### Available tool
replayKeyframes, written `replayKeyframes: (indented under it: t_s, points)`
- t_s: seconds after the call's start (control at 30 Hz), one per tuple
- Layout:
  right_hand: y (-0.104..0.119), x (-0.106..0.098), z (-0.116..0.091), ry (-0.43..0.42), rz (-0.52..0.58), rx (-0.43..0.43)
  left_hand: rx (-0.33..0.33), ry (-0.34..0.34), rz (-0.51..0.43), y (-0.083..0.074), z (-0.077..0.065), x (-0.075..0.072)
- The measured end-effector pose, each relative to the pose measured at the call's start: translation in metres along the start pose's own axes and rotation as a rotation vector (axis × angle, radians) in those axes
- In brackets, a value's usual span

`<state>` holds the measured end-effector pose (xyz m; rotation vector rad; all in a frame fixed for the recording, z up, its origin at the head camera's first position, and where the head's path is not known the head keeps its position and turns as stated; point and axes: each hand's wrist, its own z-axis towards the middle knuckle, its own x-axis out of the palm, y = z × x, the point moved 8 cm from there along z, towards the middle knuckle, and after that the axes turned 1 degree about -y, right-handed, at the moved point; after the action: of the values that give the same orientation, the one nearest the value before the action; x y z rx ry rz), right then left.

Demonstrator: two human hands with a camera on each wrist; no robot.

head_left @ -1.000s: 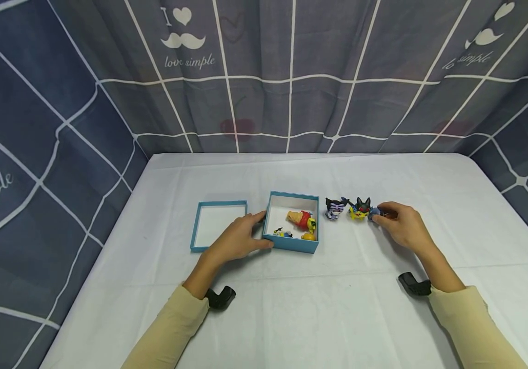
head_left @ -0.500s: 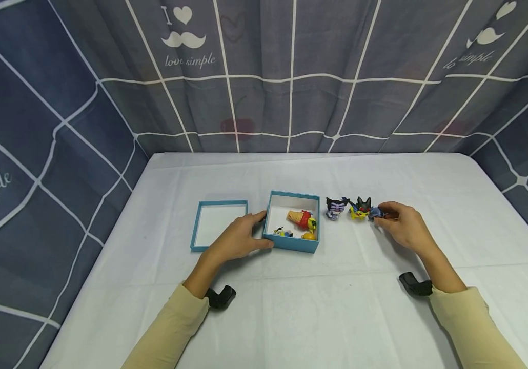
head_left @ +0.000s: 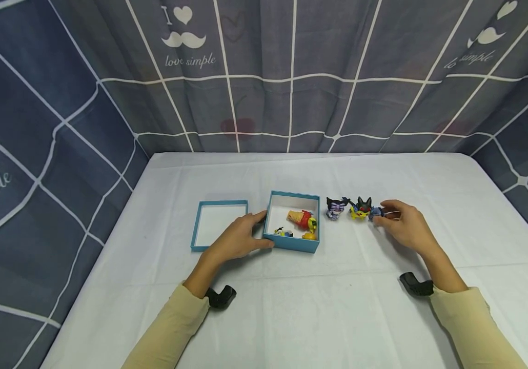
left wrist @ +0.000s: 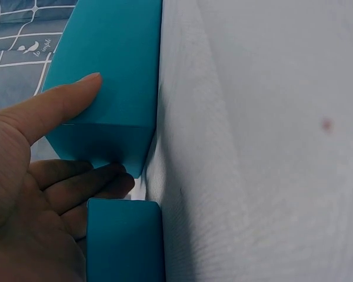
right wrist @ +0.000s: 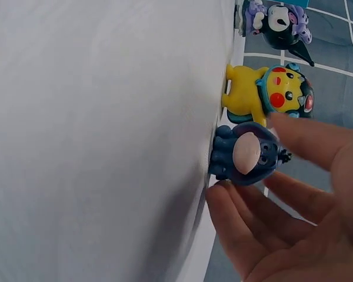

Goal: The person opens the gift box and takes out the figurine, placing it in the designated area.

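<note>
Right grip (head_left: 404, 224) curves round the blue donkey figurine (right wrist: 245, 154).

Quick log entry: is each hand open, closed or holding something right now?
Left hand: holding the box by a corner.
Right hand: at the toy donkey; whether gripping cannot be told.

Head looks down; wrist views close.

L sleeve (head_left: 167, 328) & R sleeve (head_left: 478, 325) are lt. beige, ea. w/ blk curved wrist pc. (head_left: 220, 298); L hand (head_left: 237, 237) & R hand (head_left: 406, 227) bare.
</note>
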<state>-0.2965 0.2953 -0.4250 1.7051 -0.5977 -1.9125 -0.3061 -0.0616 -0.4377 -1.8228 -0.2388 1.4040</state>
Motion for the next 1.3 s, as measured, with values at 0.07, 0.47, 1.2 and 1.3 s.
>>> replayKeyframes:
  t_s: [0.07, 0.47, 1.2, 1.3]
  points:
    - [0.003, -0.004, -0.002, -0.019, 0.015, -0.015, 0.003, 0.002, 0.0, 0.0, 0.0, 0.001]
    - [0.019, -0.035, -0.017, -0.171, 0.056, -0.052, 0.007, -0.006, -0.001, -0.001, 0.0, 0.0]
    - [0.135, 0.004, -0.028, 0.033, 0.207, -0.336, 0.014, 0.008, -0.021, -0.001, 0.002, -0.002]
    - [0.148, 0.014, -0.026, 0.103, 0.216, -0.36, 0.01, 0.01, -0.028, -0.001, 0.001, -0.003]
